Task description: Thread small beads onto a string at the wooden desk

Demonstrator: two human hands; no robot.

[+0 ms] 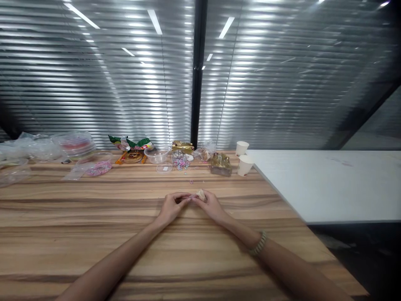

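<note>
Pinching small wrapped piece [201,194] (both hands), loose band [191,182] beyond, paper cups [244,164] right

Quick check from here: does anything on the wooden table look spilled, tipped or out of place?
One paper cup near the white table lies tipped beside an upright paper cup. A small pink loop lies loose beyond the hands. The right hand pinches a small pale piece; the left hand touches it.

head cam | forward-down | near wooden table [94,234] | faces blinds [125,83]
</note>
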